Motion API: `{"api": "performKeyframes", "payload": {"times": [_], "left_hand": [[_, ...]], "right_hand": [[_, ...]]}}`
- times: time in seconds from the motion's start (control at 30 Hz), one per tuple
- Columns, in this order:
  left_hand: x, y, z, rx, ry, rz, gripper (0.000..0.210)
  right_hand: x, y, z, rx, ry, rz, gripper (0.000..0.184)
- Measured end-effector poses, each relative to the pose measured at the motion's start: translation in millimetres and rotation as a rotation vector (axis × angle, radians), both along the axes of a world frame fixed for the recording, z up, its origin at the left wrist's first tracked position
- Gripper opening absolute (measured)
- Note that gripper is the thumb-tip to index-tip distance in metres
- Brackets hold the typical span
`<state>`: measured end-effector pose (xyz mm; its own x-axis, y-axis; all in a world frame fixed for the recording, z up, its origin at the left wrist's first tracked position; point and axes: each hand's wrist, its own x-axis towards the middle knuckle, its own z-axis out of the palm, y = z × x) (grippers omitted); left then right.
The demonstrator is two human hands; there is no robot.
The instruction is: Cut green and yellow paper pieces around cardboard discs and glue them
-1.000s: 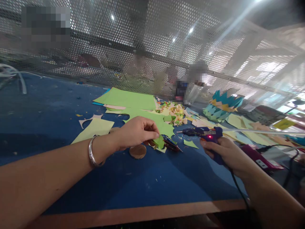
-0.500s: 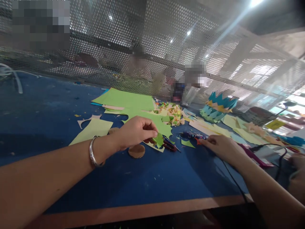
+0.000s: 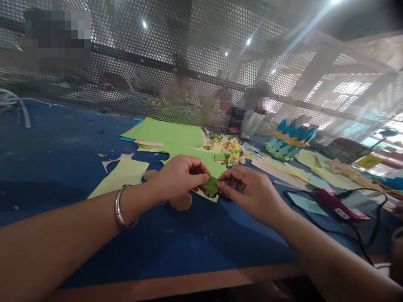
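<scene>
My left hand, with a silver bangle on its wrist, pinches a small green paper piece between thumb and fingers. From the other side my right hand reaches in, its thumb and index finger closed on the piece's right edge. Both hands are just above the table's middle. Under them lies a larger green paper sheet with curved cut-outs. Two brown discs sit beside and beneath my left hand. A dark red tool is mostly hidden behind my right fingertips.
A heap of small folded paper pieces and a teal folded-paper crown shape stand toward the back. To the right are a purple power strip, black cords and paper strips. Perforated metal mesh borders the blue table.
My right hand has come left from beside a dark blue tool on the right to the green piece. My left hand stays nearly in place, still pinching it.
</scene>
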<state>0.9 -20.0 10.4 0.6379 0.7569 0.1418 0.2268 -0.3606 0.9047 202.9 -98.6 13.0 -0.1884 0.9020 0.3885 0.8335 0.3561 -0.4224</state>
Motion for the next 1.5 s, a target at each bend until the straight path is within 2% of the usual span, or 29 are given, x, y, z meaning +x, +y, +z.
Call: {"api": "performKeyframes", "payload": {"times": [0.37,0.5,0.63,0.73,0.9,1.1,1.23,1.4,1.5], "left_hand": [[1,3,-3.3,0.004,0.014,0.013,0.015],[3,4,-3.1,-0.064,-0.085,0.069,0.014],[5,3,-2.8,-0.167,-0.185,0.128,0.012],[6,3,-2.7,-0.183,-0.2,0.152,0.013],[5,4,-5.4,-0.123,-0.193,0.133,0.017],[7,1,-6.8,-0.115,-0.216,0.131,0.016],[9,-3,-5.3,-0.158,-0.225,0.137,0.017],[8,-6,-1.1,-0.27,-0.273,0.095,0.02],[6,-5,1.6,-0.258,-0.279,0.07,0.022]], "right_hand": [[6,2,-8.3,-0.03,0.108,-0.026,0.014],[11,5,-12.5,0.004,0.068,-0.057,0.019],[9,8,-18.4,0.042,0.1,-0.029,0.004],[4,7,-20.4,0.035,0.141,-0.017,0.014],[-5,6,-18.1,0.007,0.123,-0.008,0.025],[-10,6,-21.3,0.097,0.091,-0.032,0.012],[-9,6,-23.6,0.162,0.081,-0.006,0.007],[-7,7,-22.5,0.204,0.112,0.016,0.011],[-5,8,-21.7,0.21,0.147,0.006,0.011]]}}
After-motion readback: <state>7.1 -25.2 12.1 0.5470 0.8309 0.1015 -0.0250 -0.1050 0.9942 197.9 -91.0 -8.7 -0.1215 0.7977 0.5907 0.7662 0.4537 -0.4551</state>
